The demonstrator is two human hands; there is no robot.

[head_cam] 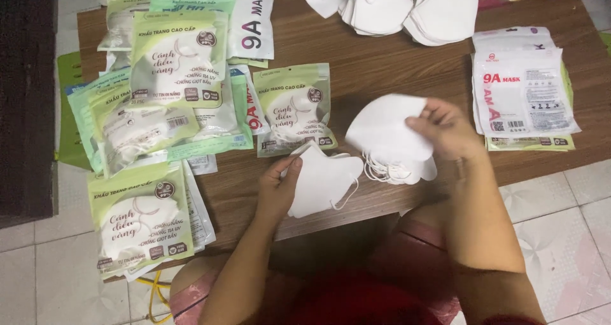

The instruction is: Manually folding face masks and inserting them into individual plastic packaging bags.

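Observation:
My left hand (278, 183) grips a single white folded face mask (321, 180) near the front edge of the brown wooden table (375, 64); its ear loop hangs at the right side. My right hand (445, 129) holds a small stack of white masks (388, 134) by its upper right edge, with their ear loops bunched below. The two mask bundles nearly touch in the middle. A green and white sealed mask pouch (294, 108) lies just behind my left hand.
Several green and white mask pouches (172, 64) are piled at the left, one (141, 218) overhanging the front edge. A stack of white pouches (523, 89) lies at the right. Loose white masks (394, 7) heap at the back. Tiled floor (560, 236) surrounds the table.

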